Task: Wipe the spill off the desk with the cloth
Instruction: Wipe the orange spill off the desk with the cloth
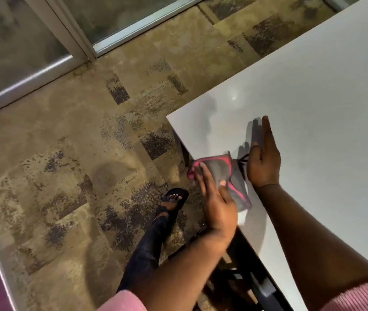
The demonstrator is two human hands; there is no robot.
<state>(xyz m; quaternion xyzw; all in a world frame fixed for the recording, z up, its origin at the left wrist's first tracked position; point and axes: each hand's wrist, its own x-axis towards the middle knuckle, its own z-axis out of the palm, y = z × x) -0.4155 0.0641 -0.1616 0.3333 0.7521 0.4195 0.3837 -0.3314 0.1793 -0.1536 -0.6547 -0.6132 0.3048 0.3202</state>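
A grey cloth with pink edging (221, 169) hangs over the near left edge of the white desk (313, 97). My left hand (216, 198) grips the cloth from the floor side, fingers over its top and thumb pressed into the fabric. My right hand (262, 160) stands on its edge on the desk just right of the cloth, fingers straight and together, touching the cloth's loose corner. A small wet patch (242, 217) shows on the desk edge below the cloth. A faint shiny smear (234, 97) lies farther along the desk.
Patterned brown carpet (77, 164) covers the floor left of the desk. My leg and sandalled foot (174, 198) stand close to the desk corner. Glass panels in white frames (73, 41) run along the far side. A dark chair part (259, 286) sits under the desk.
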